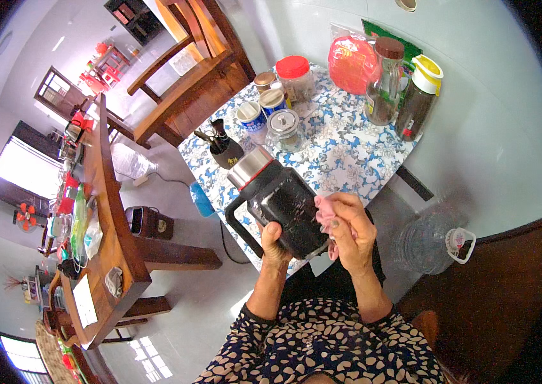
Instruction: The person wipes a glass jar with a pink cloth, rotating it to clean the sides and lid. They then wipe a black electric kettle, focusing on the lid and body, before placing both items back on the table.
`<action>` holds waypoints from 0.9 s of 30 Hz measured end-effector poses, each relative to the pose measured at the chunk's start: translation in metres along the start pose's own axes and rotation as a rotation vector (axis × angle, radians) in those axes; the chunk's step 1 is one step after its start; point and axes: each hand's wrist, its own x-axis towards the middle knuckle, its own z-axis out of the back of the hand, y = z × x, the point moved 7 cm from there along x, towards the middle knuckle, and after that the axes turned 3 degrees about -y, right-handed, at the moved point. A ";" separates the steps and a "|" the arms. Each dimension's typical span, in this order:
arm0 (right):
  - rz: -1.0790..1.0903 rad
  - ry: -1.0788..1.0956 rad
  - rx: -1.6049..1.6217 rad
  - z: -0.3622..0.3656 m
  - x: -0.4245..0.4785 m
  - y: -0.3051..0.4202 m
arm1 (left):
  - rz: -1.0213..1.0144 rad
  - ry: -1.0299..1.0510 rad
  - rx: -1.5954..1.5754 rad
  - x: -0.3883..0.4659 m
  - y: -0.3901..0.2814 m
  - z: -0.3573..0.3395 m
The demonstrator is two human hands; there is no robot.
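A large black insulated jug (283,211) with a steel lid is held tilted above the patterned cloth, its lid pointing to the upper left. My left hand (276,242) grips the lower part of the jug, thumb on its side, beside the black handle. My right hand (352,233) pinches a crumpled pink cloth (326,213) against the jug's right side near the base. Beyond the lid stands a dark holder (227,152) with utensils in it. A glass jar with a metal lid (284,129) is just behind the jug.
On the small table (348,168) stand blue-and-white tubs (252,117), a red-lidded jar (294,79), a brown-lidded bottle (385,81) and a yellow-and-white-topped bottle (420,98). A big clear water bottle (427,245) is at the right. A wooden bench (189,96) and long wooden table (122,245) lie left.
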 end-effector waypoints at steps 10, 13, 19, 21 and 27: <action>-0.076 0.156 -0.086 -0.013 0.020 0.012 | 0.060 0.140 0.073 -0.025 0.000 -0.002; -0.061 0.162 -0.033 -0.016 0.027 0.011 | 0.086 0.156 0.114 -0.025 0.007 0.011; 0.272 0.214 -0.259 -0.020 0.027 0.049 | -0.024 0.136 0.253 -0.012 0.002 0.010; 0.494 0.253 -0.449 -0.024 0.021 0.059 | -0.036 0.190 0.414 -0.014 -0.008 -0.005; 0.704 0.239 -0.666 -0.040 0.007 0.079 | -0.080 0.174 0.539 -0.011 -0.014 -0.007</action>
